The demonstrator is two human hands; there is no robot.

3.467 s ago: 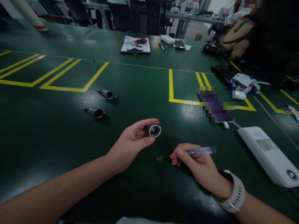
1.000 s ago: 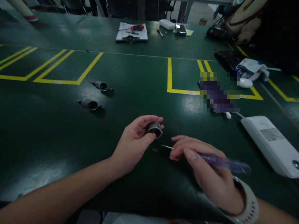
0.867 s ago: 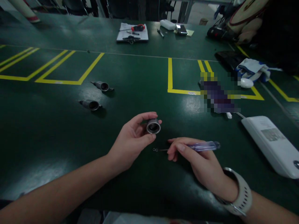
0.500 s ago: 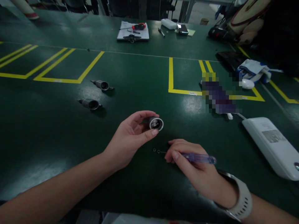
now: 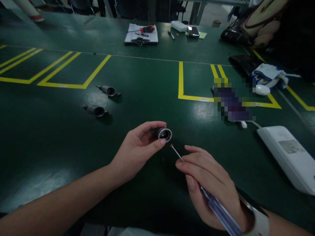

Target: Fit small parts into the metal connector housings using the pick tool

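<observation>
Pinching a metal sleeve (image 5: 164, 133) between thumb and fingertips, the left hand (image 5: 140, 149) is holding it just above the green mat (image 5: 49, 137), open end facing the camera. The right hand (image 5: 209, 180) is gripping a screwdriver (image 5: 218, 208), its tip hovering just below-right of the sleeve, apart from it. A small nut (image 5: 162, 160) is lying on the mat just below the sleeve. Two fittings (image 5: 94, 110) are lying well to the left of the sleeve. Yellow lines (image 5: 180, 80) are running beyond the sleeve. A white box (image 5: 287, 157) is sitting far to its right. A clipboard (image 5: 141, 34) is resting far beyond it, near dim room furniture.
</observation>
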